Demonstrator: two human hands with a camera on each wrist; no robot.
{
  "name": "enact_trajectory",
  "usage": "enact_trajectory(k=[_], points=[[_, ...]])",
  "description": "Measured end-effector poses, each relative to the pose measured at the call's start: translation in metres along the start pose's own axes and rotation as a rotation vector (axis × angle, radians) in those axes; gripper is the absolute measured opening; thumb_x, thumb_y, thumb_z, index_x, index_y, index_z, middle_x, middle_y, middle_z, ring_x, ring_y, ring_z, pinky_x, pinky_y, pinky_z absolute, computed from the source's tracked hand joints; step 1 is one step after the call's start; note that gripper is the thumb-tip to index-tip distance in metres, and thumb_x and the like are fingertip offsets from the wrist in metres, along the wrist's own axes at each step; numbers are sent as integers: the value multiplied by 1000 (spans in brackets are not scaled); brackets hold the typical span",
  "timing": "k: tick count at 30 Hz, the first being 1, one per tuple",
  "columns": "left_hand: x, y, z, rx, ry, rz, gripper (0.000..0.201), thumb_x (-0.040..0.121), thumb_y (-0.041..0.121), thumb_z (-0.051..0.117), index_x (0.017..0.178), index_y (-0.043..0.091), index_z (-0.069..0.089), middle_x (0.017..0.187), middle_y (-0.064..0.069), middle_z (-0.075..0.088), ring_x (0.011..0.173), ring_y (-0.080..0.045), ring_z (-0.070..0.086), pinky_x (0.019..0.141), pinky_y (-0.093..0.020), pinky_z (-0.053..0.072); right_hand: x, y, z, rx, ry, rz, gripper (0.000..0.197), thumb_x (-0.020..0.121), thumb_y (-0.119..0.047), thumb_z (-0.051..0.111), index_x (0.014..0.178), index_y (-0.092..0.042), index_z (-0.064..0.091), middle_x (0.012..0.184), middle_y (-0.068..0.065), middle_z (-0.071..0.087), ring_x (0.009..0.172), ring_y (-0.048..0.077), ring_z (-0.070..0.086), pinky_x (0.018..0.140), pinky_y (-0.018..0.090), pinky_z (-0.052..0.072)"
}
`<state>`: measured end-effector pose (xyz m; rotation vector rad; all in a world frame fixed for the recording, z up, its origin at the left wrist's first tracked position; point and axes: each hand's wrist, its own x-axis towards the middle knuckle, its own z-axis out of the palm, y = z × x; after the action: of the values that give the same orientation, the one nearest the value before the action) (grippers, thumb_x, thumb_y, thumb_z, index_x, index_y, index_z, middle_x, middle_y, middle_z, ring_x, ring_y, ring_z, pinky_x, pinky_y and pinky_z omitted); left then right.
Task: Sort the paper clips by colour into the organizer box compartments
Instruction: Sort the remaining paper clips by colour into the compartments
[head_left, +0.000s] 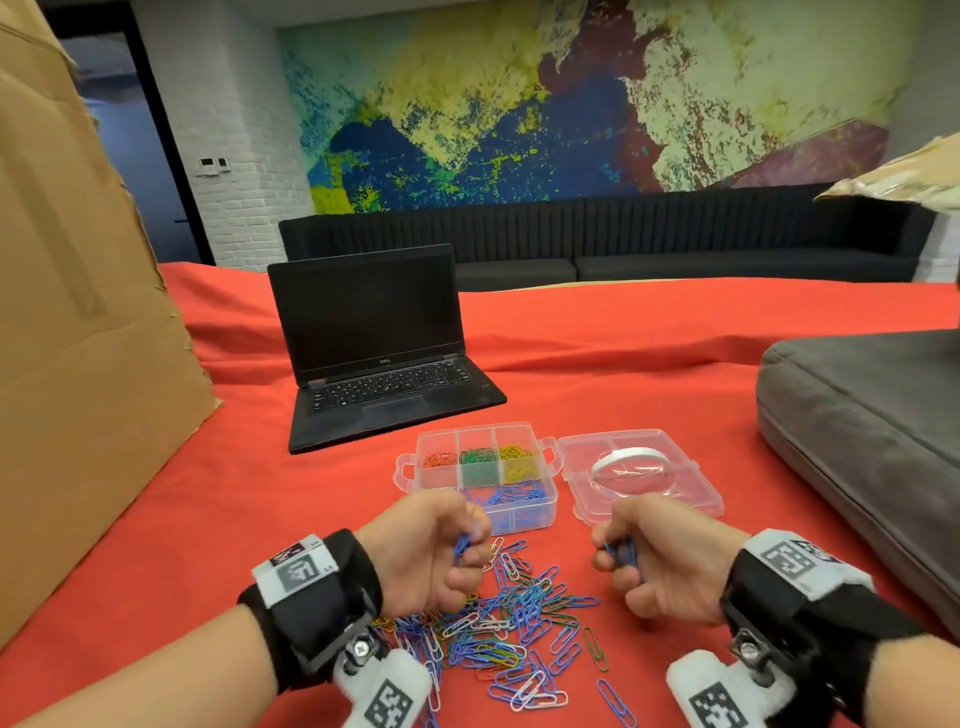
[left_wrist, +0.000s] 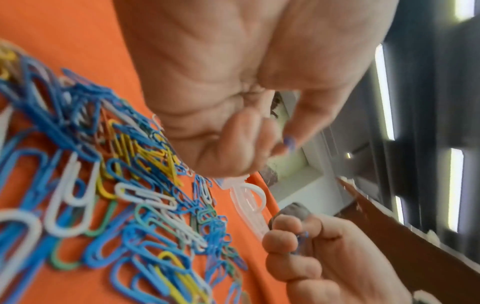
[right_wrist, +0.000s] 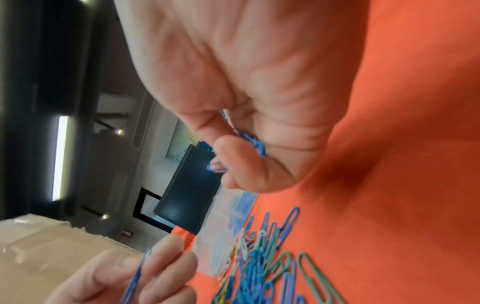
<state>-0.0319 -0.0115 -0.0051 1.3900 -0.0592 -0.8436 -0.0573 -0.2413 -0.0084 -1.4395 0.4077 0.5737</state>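
A clear organizer box (head_left: 543, 501) sits on the red cloth with red, green and yellow clips in its back compartments and blue ones in front. Its lid (head_left: 696, 501) lies open to the right. A mixed pile of paper clips (head_left: 519, 634), mostly blue, lies between my wrists. My left hand (head_left: 467, 540) hovers just in front of the box and pinches a few blue clips (head_left: 461, 546), also visible as blue clips (right_wrist: 137, 275). My right hand (head_left: 615, 558) hovers in front of the lid, curled round a bunch of blue clips (head_left: 623, 555), seen closer as blue clips (right_wrist: 253, 144).
An open black laptop (head_left: 379, 353) stands behind the box. A tall cardboard box (head_left: 78, 364) fills the left side. A grey cushion (head_left: 872, 431) lies at the right. A white ring (head_left: 631, 462) rests in the lid. Stray clips (head_left: 615, 704) lie near the front edge.
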Motion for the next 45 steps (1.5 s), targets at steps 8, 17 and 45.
enact_trajectory(k=[8,17,45], points=[[-5,5,-3,694,151,125,31,87,31,59,59,21,53,50,7,33,40,-9,25,40,-15,21,-3,3,17,-1348,132,-422,13,83,-22,64,91,-15,72,61,-13,50,49,-5,44,44,5,29],[9,-5,29,1511,236,198,28,85,42,64,92,15,68,72,6,57,64,-8,49,57,-22,37,-4,14,1,-1473,177,-321,26,81,-25,56,56,-18,51,55,-5,51,54,9,46,49,13,35],[-1,10,-12,-223,-31,21,19,90,19,37,72,16,43,67,-3,44,39,-9,29,32,-13,26,10,3,43,-1359,46,-511,19,77,-27,73,94,-19,74,56,-14,48,49,-4,43,48,8,30]])
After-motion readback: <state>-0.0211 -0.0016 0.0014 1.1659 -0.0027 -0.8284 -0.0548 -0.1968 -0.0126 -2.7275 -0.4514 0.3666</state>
